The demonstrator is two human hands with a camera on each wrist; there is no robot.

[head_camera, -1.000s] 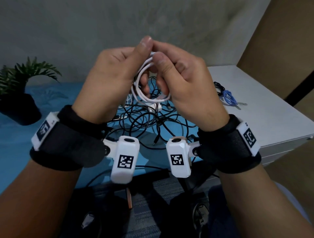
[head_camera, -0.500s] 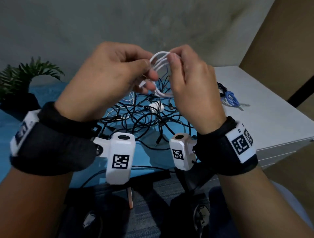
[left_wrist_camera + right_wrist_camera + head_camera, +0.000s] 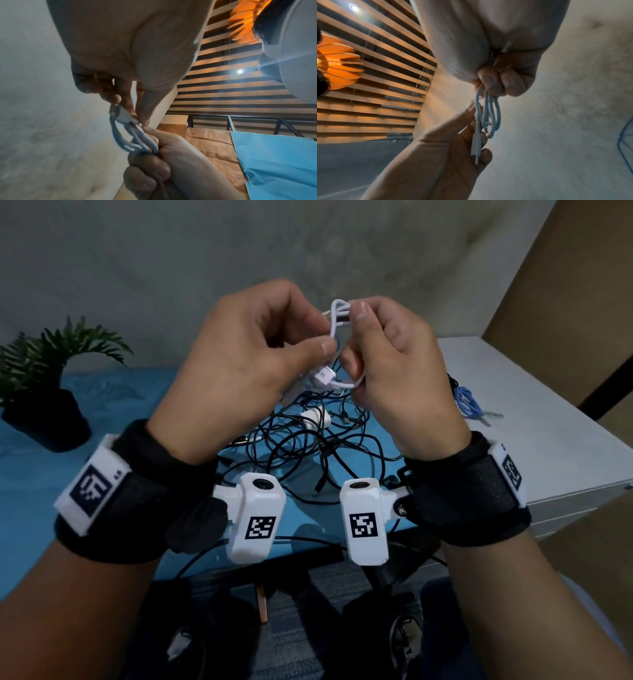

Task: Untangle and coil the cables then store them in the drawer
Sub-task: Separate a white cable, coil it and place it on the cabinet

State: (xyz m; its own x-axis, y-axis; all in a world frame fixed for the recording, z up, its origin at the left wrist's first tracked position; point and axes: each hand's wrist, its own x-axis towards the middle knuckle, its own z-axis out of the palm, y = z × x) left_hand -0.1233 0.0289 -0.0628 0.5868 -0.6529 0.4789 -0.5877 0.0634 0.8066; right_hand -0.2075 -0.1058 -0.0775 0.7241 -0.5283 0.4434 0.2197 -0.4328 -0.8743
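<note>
A white cable (image 3: 339, 314), wound into a few small loops, is held in the air above the table. My right hand (image 3: 356, 337) grips the loops (image 3: 489, 115) with thumb and curled fingers. My left hand (image 3: 310, 347) pinches the cable's plug end (image 3: 476, 146) beside the coil. A second white plug (image 3: 322, 375) hangs just below my hands. Under them a tangle of black cables (image 3: 308, 450) lies on the blue table (image 3: 41, 474), with a white charger (image 3: 313, 419) in it. The white drawer unit (image 3: 548, 446) stands at the right, its drawers shut.
A coiled blue cable (image 3: 466, 402) and a dark cable lie on top of the drawer unit. A potted plant (image 3: 48, 392) stands at the table's left. A grey wall is close behind. A black cable hangs over the table's front edge.
My hands turned and lifted a little. The hanging loop was gathered into a tighter, upright coil, and my left thumb slid down from the coil's top to its side.
</note>
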